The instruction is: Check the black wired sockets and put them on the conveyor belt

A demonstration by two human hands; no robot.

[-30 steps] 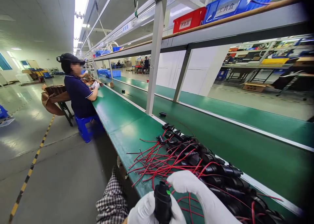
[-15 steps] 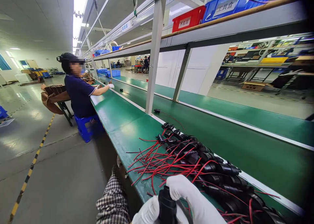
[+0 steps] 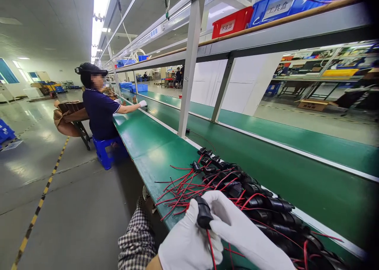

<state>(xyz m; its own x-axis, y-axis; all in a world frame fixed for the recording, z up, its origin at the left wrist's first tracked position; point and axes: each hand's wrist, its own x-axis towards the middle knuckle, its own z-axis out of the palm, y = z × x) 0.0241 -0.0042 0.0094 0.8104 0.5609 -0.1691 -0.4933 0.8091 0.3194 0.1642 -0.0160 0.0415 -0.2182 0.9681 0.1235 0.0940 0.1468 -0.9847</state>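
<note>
So the thing being worked on is 1 black cylindrical part [image 3: 203, 212], held up above the near edge of the bench, tilted, with a red wire [image 3: 211, 246] hanging from its lower end. Both gloved hands are on it. The left hand [image 3: 185, 238] is closed around its near side, thumb along the body, and the right hand [image 3: 233, 222] has its fingers curled round the far side, thumb by the lower end. Can't tell how hard either 1 is gripping.

My guess: this is a turning or checking step, 2-handed, on a single piece. Next move probably calls for a steady left grip while the right fingers shift, minding that wire.

Just past the hands there's a tangle of red wires [image 3: 177, 191] on the green bench [image 3: 156, 155], running to a heap of similar black parts [image 3: 278, 204] along the white rail. Farther down, a co-worker [image 3: 99, 112] sits with 1 arm stretched over the rail. Up top right: 1 red bin [image 3: 232, 23] beside a blue bin [image 3: 275, 5].
</note>
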